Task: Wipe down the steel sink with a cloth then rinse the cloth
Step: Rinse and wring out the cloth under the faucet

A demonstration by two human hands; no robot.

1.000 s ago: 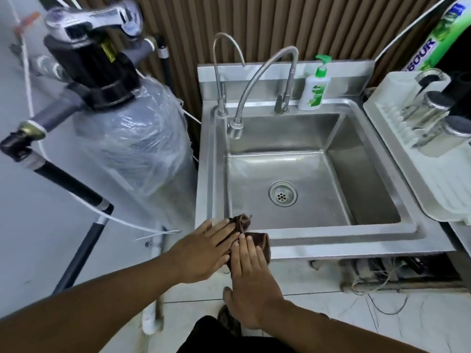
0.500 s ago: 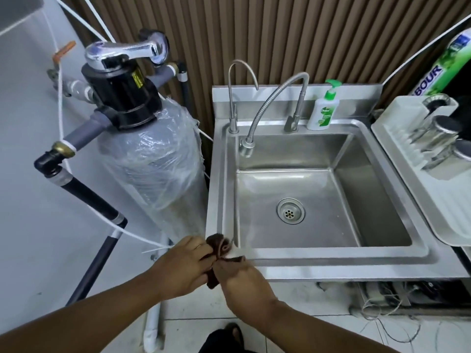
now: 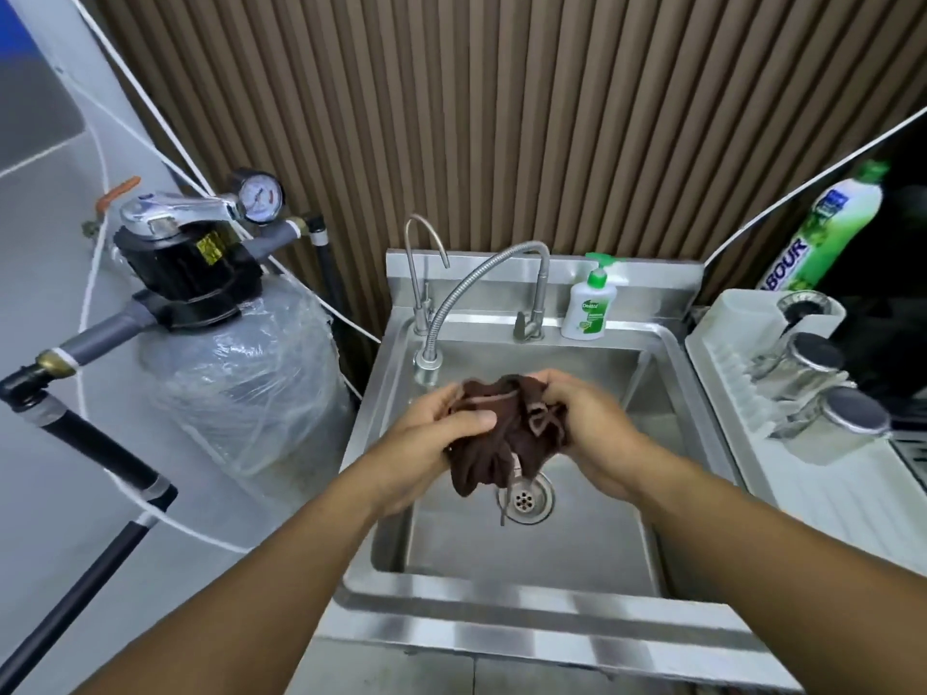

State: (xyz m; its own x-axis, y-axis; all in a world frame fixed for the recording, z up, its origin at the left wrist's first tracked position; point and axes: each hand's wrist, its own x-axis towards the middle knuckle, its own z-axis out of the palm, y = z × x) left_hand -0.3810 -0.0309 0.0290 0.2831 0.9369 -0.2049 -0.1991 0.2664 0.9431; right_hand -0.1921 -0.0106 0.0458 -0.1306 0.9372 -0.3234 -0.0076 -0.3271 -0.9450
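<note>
Over the basin of a steel sink, a person's two bare hands hold a bunched dark brown cloth in the air above the drain. The left hand grips the cloth's left side, with its thumb laid across the front folds and its fingers curled behind them. The right hand grips the right side, its fingers curled round the fabric. The cloth hangs clear of the basin floor, and a loose corner and a frayed thread dangle in front of the drain. Both forearms reach in from the near edge of the sink.

At the far rim, a flexible steel faucet arches left and down, its nozzle just beyond the left hand. A slim gooseneck tap stands to its left. A white pump bottle of soap with a green top sits upright on the far ledge, to the right of the faucet's base.

To the left of the sink stands a filter tank wrapped in clear plastic, topped by a black valve head and a pressure gauge. To the right, a white dish rack holds steel cups lying tilted, with a green bottle leaning behind it. A brown slatted wall runs across the far side
</note>
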